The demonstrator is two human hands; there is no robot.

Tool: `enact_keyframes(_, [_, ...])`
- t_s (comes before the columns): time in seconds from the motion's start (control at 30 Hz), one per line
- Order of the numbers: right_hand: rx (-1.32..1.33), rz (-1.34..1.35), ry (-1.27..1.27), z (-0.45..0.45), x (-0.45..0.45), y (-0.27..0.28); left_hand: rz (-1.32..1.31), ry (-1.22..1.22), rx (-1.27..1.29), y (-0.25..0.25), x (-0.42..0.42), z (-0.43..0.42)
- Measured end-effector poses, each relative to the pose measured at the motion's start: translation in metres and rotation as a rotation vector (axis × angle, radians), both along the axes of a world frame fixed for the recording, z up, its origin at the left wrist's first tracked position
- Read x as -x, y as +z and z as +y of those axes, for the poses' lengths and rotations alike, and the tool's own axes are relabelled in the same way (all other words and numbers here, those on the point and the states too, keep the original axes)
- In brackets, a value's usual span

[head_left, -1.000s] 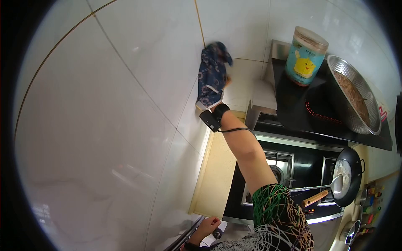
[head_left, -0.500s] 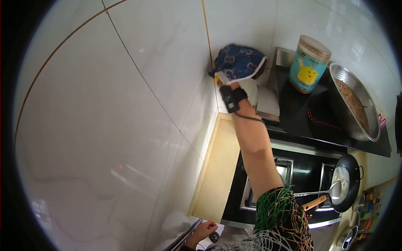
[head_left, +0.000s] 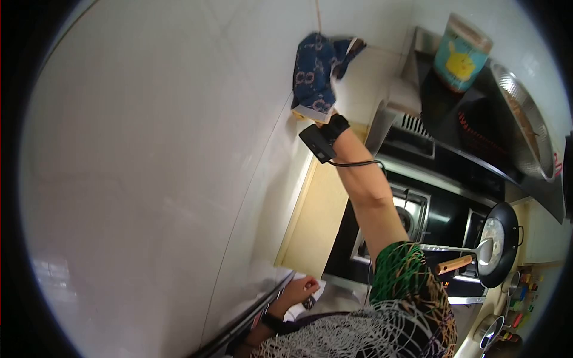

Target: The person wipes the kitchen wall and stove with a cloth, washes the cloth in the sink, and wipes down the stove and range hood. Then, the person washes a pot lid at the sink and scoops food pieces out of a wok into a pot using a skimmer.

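Now the blue patterned cloth with a pale border point(head_left: 314, 74) lies lengthwise against the tiles at the upper centre of the frame, over the corner seam; half a second ago it was spread sideways, right of that seam and towards the hood. That puts the cloth back nearer the broad left stretch of wall, much as it was a second ago, so it seems to be moving to and fro around the corner.

The right hand point(head_left: 333, 113) is largely covered by the cloth, which goes with it; its fingers are hidden, so how tightly they close I cannot tell. A black box point(head_left: 317, 143) sits at its wrist. At the lower centre, the left hand point(head_left: 301, 289) has its fingers loosely curled beside a small dark object point(head_left: 308, 303); whether it grips that is unclear.

Glossy grey-white tiles point(head_left: 155, 155) fill the left side, meeting a cream ledge point(head_left: 310, 221) beside the black gas stove point(head_left: 441, 209). At right, a metal ladle point(head_left: 486, 251) rests in a black wok point(head_left: 509, 238) with whitish contents. Above, the black range hood point(head_left: 441, 110) carries a blue-and-yellow jar point(head_left: 461, 58) and a perforated steel bowl point(head_left: 541, 140).
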State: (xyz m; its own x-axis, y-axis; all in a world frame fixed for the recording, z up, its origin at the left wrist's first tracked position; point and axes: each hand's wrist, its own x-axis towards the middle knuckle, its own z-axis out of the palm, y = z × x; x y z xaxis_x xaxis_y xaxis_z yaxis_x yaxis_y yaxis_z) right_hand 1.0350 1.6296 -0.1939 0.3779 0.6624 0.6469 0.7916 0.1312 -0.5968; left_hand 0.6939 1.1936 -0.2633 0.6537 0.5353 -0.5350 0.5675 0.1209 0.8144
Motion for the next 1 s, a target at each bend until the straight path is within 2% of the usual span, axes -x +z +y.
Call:
enact_keyframes(0.07, [-0.038, 0.034, -0.017, -0.031, 0.031, -0.006, 0.013, -0.036, 0.046, 0.016, -0.005, 0.002])
enact_keyframes(0.17, [-0.055, 0.093, 0.014, -0.101, 0.107, -0.030, -0.048, -0.100, -0.056, 0.020, -0.006, -0.005])
enact_keyframes(0.2, [-0.041, 0.116, 0.032, -0.130, 0.135, -0.039, -0.130, -0.070, -0.017, 0.023, -0.006, -0.009])
enact_keyframes(0.23, [-0.028, 0.126, 0.047, -0.155, 0.161, -0.046, -0.115, -0.101, 0.027, 0.042, -0.007, -0.009])
enact_keyframes(0.27, [-0.017, 0.143, 0.052, -0.178, 0.179, -0.051, -0.037, -0.105, 0.137, 0.037, -0.005, -0.016])
enact_keyframes(0.37, [-0.018, 0.202, 0.045, -0.183, 0.198, -0.044, -0.032, -0.270, -0.004, 0.045, 0.008, -0.026])
enact_keyframes(0.47, [-0.017, 0.326, 0.020, -0.168, 0.196, -0.029, -0.081, -0.289, -0.085, 0.040, 0.030, -0.047])
enact_keyframes(0.63, [0.017, 0.302, 0.079, -0.229, 0.242, -0.035, 0.006, -0.383, -0.043, 0.038, 0.063, -0.076])
enact_keyframes(0.73, [0.108, 0.279, 0.185, -0.278, 0.265, -0.046, 0.018, -0.489, -0.080, 0.032, 0.071, -0.073])
enact_keyframes(0.8, [0.198, 0.251, 0.320, -0.319, 0.285, -0.058, -0.016, -0.559, -0.145, -0.006, 0.080, -0.088])
enact_keyframes(0.87, [0.318, 0.228, 0.490, -0.358, 0.297, -0.067, -0.004, -0.650, -0.085, -0.029, 0.082, -0.097])
enact_keyframes(0.9, [0.379, 0.222, 0.581, -0.372, 0.302, -0.068, -0.065, -0.657, -0.083, -0.048, 0.085, -0.101])
enact_keyframes(1.0, [0.522, 0.177, 0.865, -0.408, 0.322, -0.060, -0.008, -0.602, -0.120, -0.048, 0.095, -0.103])
